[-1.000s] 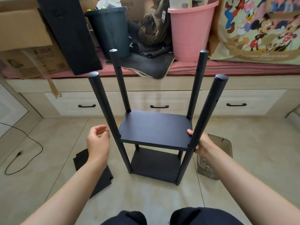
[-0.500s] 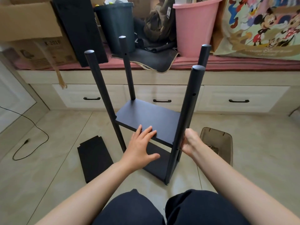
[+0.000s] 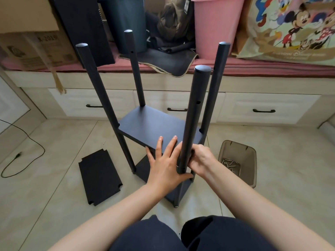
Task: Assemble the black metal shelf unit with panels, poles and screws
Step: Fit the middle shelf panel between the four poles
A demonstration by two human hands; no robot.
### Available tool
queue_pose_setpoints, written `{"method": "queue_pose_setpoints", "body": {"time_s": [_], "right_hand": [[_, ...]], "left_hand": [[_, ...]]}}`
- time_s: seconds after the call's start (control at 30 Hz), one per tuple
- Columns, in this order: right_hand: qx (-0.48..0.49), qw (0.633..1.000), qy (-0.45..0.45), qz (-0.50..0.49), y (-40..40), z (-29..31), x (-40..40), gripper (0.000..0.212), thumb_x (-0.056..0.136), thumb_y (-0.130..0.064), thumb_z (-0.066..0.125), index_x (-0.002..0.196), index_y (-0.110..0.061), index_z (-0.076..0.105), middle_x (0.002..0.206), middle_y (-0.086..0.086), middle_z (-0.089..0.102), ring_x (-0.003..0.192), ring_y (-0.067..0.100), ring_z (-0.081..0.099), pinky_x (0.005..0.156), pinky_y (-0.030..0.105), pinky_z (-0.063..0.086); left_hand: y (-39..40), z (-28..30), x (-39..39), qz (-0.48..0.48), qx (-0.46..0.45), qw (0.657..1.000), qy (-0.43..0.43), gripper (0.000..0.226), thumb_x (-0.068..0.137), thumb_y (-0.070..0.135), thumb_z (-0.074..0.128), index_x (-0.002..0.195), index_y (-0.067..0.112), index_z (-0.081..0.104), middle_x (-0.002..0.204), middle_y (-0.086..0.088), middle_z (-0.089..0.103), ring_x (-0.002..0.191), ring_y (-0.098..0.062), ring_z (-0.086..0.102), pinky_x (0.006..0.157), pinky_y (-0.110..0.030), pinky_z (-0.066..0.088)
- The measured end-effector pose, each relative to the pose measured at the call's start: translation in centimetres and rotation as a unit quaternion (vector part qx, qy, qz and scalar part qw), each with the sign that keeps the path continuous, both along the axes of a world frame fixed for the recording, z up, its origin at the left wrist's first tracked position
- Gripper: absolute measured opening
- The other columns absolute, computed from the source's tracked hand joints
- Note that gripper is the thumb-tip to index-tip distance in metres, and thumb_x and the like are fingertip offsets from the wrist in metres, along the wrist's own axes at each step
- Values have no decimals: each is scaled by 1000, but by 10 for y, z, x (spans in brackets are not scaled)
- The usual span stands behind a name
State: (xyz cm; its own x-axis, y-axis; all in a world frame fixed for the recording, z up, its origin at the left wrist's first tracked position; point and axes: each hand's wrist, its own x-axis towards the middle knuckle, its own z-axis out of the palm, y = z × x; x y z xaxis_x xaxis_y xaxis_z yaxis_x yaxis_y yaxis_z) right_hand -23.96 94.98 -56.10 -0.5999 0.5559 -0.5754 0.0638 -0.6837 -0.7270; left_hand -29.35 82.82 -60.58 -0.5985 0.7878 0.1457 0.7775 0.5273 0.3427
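Standing upright on the tiled floor (image 3: 54,205), just ahead of the knees: black shelf unit (image 3: 155,131), long axis vertical, four poles rising well above the upper panel (image 3: 154,127) and fanning apart toward their capped tops. Turned with one corner nearest, that corner's near pole (image 3: 192,120) passing straight between both hands. Laid flat on the near edge of the upper panel, just left of that pole: left hand (image 3: 165,165), fingers straight and spread, thumb stretched across toward the pole's lower part, gripping nothing. Pressed against the right side of the same pole, at panel height: right hand (image 3: 200,158), fingers curled in toward the pole and the panel corner; whether wrapped round the pole or pinching something small there, cannot tell, fingertips hidden behind the pole. Below the upper panel, a lower panel (image 3: 145,167) near the floor, mostly covered by the hands. Left of the shelf unit, flat on the tiles and well apart from it: spare black panel (image 3: 99,176) with notched corners. Right of the unit, near its base: brown plastic tub (image 3: 237,162) holding loose screws (image 3: 230,163). Behind the unit: white drawer fronts (image 3: 262,109) under a pink-covered ledge carrying a pink bucket (image 3: 215,28), a dark bin (image 3: 125,22) and a cardboard box (image 3: 29,37). Far left of the unit, a black cable (image 3: 21,153) on the floor.
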Motion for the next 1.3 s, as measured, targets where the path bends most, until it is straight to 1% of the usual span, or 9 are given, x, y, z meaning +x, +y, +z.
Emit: {"method": "queue_pose_setpoints", "body": {"time_s": [0.1,0.17,0.27,0.43,0.63,0.77,0.93,1.13,1.3], "right_hand": [[-11,1000,2,4,-2,1,-3,36,97,1,53,132,11,49,103,22,64,85,30,68,54,34,57],[-17,1000,7,16,0,1,-5,34,98,-1,53,132,8,51,118,23,65,102,35,68,72,44,60],[-21,999,9,35,1,0,-7,32,100,-5,52,131,4,53,120,23,67,108,37,67,90,52,56],[-17,999,-3,38,2,0,-10,29,101,-7,50,128,5,55,117,23,68,105,35,68,84,50,58],[-36,996,57,52,3,-8,-2,33,104,-6,43,134,6,52,127,23,64,117,36,62,95,48,53],[-36,995,76,57,3,-10,0,34,104,-6,42,136,4,51,130,22,62,120,36,61,102,51,48],[-27,994,92,58,2,-12,2,35,103,-5,43,137,3,49,133,23,60,123,38,59,105,54,46],[-17,995,83,58,3,-11,0,35,102,-6,47,136,2,50,131,24,61,119,38,61,102,57,48],[-33,994,76,64,6,-11,2,36,100,-7,53,135,2,52,129,23,63,116,36,64,100,51,51]], "left_hand": [[-5,-3,-11,-22,12,1000,10,104,75,63,72,158,38,13,167,11,11,152,-22,-15,113,-75,2],[-7,-3,-19,-33,19,999,17,107,73,62,75,159,34,18,166,10,18,154,-24,-9,114,-74,4],[-11,-1,-28,-42,34,997,47,107,69,60,81,157,27,30,162,5,32,155,-32,9,113,-76,13],[-10,-2,-30,-42,45,997,50,104,68,59,82,155,25,36,160,4,37,154,-32,15,113,-74,16],[-8,-4,-31,-48,18,998,42,104,73,66,74,158,34,22,163,10,25,155,-27,3,117,-70,6],[-11,-7,-31,-49,42,996,59,105,73,65,76,158,31,25,163,5,29,155,-30,6,119,-67,2],[-12,-8,-31,-49,46,996,62,106,73,66,74,159,35,20,165,6,22,155,-27,-3,119,-62,-6],[-11,-6,-31,-48,33,998,39,106,75,64,74,159,38,15,166,8,15,154,-22,-9,118,-65,-2],[-11,-7,-32,-48,42,997,41,107,73,61,78,159,35,20,166,6,20,154,-25,-3,116,-68,2]]}}
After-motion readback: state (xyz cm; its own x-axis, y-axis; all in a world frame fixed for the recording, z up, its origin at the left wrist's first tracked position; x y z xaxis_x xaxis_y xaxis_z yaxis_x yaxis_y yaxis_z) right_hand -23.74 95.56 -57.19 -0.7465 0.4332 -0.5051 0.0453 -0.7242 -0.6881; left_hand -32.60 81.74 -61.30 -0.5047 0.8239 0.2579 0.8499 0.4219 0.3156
